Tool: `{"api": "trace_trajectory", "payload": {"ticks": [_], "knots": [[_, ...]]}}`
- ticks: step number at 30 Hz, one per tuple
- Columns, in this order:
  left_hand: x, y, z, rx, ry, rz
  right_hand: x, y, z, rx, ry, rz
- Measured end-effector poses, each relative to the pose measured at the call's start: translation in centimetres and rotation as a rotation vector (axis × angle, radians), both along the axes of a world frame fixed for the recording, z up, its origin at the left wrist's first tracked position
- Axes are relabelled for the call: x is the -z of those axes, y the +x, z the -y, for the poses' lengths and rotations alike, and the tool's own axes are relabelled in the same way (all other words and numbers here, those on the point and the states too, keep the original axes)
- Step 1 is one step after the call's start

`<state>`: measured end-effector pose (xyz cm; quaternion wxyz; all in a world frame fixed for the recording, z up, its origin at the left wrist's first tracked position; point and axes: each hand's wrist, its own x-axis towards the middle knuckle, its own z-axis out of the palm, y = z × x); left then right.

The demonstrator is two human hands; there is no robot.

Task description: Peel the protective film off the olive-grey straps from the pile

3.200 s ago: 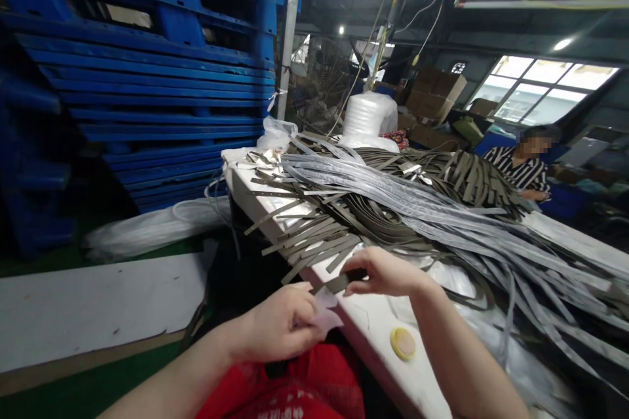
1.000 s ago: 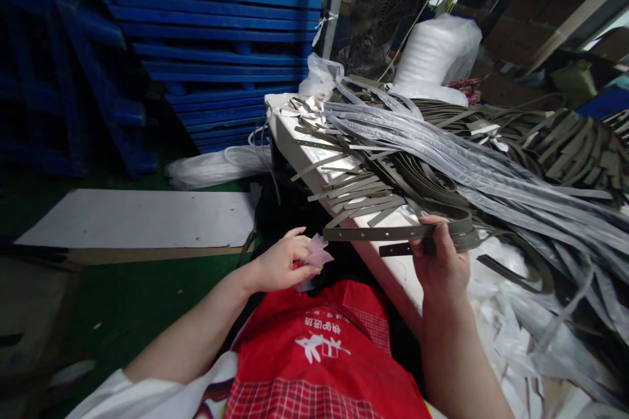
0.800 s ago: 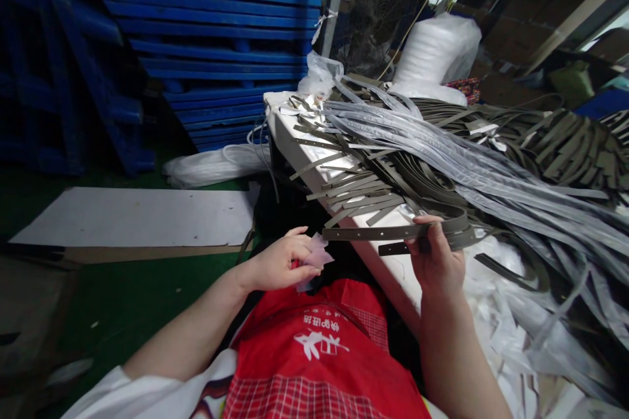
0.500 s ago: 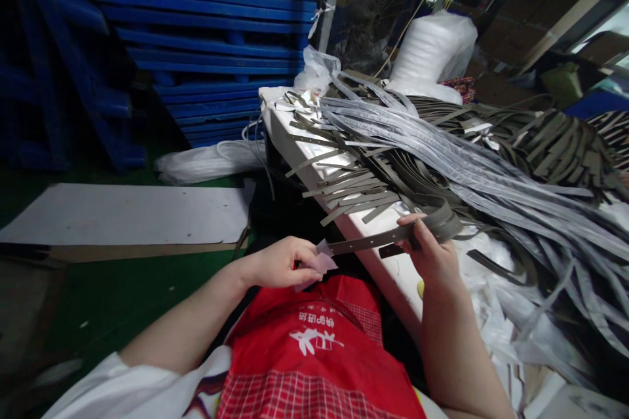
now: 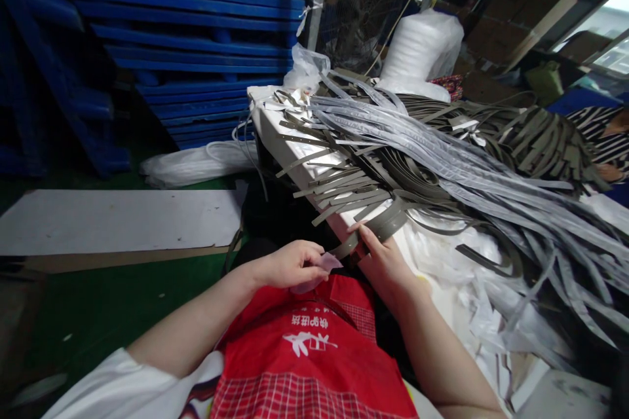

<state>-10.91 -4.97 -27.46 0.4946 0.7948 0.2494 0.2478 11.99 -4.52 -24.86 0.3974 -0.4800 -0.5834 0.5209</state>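
My left hand [image 5: 291,264] is closed in a pinch on a thin pale-pink sheet [image 5: 331,262], cloth or film, at the end of a dark olive belt [image 5: 392,220]. My right hand [image 5: 386,263] is closed on the same belt, a short way to the right. The belt bends up from the hands in a loop above the table edge. Both hands are in front of my red apron [image 5: 314,366]. The fingertips of my left hand are partly hidden by the sheet.
Many similar olive straps [image 5: 351,191] and strips in clear plastic sleeves [image 5: 442,150] cover the white table [image 5: 275,134]. A white foam roll [image 5: 417,46] stands behind. Blue pallets [image 5: 206,19] are stacked at left. At far right a person's striped sleeve [image 5: 592,131] shows.
My right hand has moved left and down along with the belt, closer to my left hand. The belt's stretch between the hands is shorter. The view has shifted slightly.
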Motion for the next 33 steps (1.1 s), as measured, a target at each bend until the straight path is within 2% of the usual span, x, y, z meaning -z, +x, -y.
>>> {"api": "trace_trajectory", "payload": {"ticks": [2, 6, 10, 13, 15, 25, 30, 33], "knots": [[0.4, -0.1, -0.1, -0.030, -0.002, -0.022, 0.4, 0.3, 0.3, 0.001, 0.037, 0.099], [0.9, -0.7, -0.6, -0.087, 0.046, -0.101, 0.2, 2.8, 0.6, 0.108, 0.075, 0.291], [0.3, -0.5, -0.7, -0.086, 0.040, -0.149, -1.0, 4.1, 1.4, 0.248, 0.208, 0.066], [-0.4, 0.0, -0.5, -0.058, -0.006, -0.153, -2.0, 3.2, 2.2, 0.409, 0.365, -0.091], [-0.6, 0.3, -0.4, -0.049, -0.029, -0.143, -2.4, 2.3, 2.5, 0.458, 0.401, -0.110], [-0.2, 0.6, -0.3, -0.009, -0.165, -0.047, -2.1, 0.8, 2.3, 0.403, 0.396, -0.144], [-0.2, 0.5, -0.6, 0.014, -0.152, -0.027, -2.0, 1.0, 2.3, 0.379, 0.376, -0.131], [-0.6, 0.4, -0.6, 0.072, -0.150, 0.006, -1.9, 1.1, 2.3, 0.359, 0.361, -0.128]]}}
